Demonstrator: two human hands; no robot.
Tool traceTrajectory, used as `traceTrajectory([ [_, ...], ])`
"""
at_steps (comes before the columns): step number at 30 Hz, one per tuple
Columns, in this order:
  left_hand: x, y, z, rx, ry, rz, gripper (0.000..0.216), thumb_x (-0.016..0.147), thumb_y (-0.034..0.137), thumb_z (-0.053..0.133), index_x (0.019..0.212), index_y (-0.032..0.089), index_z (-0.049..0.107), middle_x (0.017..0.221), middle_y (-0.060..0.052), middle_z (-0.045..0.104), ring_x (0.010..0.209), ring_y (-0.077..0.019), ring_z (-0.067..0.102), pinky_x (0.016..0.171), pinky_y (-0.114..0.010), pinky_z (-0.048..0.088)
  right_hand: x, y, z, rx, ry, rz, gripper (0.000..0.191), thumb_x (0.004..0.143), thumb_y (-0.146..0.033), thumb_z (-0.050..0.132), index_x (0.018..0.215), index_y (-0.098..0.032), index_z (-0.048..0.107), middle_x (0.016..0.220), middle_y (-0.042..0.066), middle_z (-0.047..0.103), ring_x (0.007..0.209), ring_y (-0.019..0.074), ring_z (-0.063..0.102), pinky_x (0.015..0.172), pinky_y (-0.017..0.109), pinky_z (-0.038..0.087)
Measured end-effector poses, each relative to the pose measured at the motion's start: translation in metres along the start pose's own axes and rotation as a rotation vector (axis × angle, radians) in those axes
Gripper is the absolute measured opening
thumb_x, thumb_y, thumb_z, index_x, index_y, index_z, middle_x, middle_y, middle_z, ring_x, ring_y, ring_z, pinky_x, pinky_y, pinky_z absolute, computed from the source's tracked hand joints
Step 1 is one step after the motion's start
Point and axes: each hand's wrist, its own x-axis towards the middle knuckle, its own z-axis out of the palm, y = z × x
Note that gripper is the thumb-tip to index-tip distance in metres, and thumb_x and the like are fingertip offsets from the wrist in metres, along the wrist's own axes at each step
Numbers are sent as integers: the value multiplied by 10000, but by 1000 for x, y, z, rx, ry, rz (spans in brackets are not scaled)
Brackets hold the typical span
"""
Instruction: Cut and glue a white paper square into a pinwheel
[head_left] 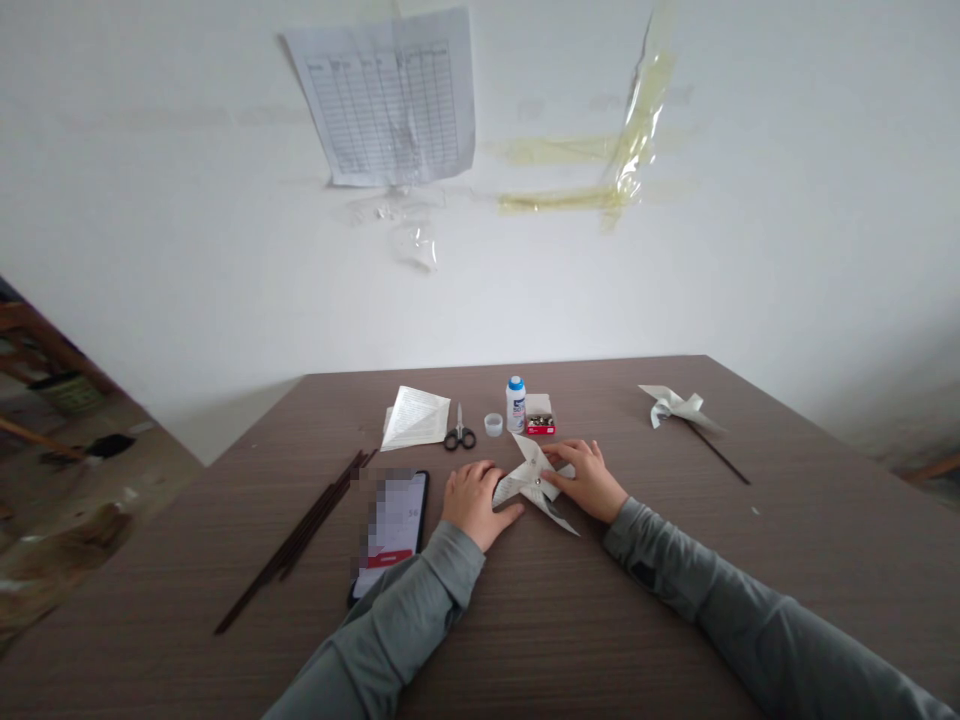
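Note:
A paper pinwheel (pixel 527 482) folded from printed paper lies on the table between my hands, with small shiny pins or studs near its middle. My left hand (pixel 474 502) is at its left blade, fingers curled on the far side and thumb on the near side; the fingertips are partly hidden. From the right, my right hand (pixel 591 482) pinches a blade near the centre with thumb and fingers. Just behind the pinwheel is a small red box (pixel 541 424) of pins, beside a white glue bottle (pixel 515 408) with a blue cap.
Black-handled scissors (pixel 460 432), a small clear cup (pixel 493 425) and printed paper sheets (pixel 416 418) lie toward the back. Dark thin sticks (pixel 300 532) and a phone (pixel 394 520) are on the left. At the right rests another pinwheel (pixel 679 406) on a stick (pixel 718 453).

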Motion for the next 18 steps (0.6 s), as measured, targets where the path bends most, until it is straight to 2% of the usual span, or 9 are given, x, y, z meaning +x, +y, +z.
traceTrajectory([
  [6,0,-6,3,-20,21,27,496,1041,396,1043,1514,280,945,1781,-173,836,1727,-478,725,1510,-698,532,-3,-1,0,-31,38,-47,451,1092,-464,853,1519,-352,946,1440,146,949,1592,471,774,1539,955,254],
  [10,-1,-11,6,-20,30,43,494,1042,414,1046,1512,301,946,1770,-155,845,1710,-465,735,1504,-683,543,-6,3,-2,-49,113,-101,400,1112,-453,815,1467,-336,958,1427,155,962,1556,490,792,1508,975,309],
  [13,-2,-12,6,-16,27,39,514,1050,418,1042,1541,301,941,1782,-153,841,1722,-463,731,1514,-679,537,-11,9,-5,-59,176,-178,391,1109,-443,816,1442,-300,962,1420,177,959,1479,491,826,1460,919,452],
  [16,-3,-13,5,-18,23,45,520,1055,417,1039,1551,296,941,1785,-158,840,1729,-467,730,1518,-692,534,-20,19,-5,-38,210,-247,421,1101,-424,823,1481,-290,945,1453,183,947,1446,473,842,1357,791,629],
  [18,-3,-14,6,-20,32,55,508,1046,423,1049,1529,300,951,1773,-159,847,1711,-469,744,1506,-692,548,-27,27,-5,-16,204,-267,468,1091,-413,827,1533,-290,924,1514,184,931,1491,471,833,1357,755,654],
])
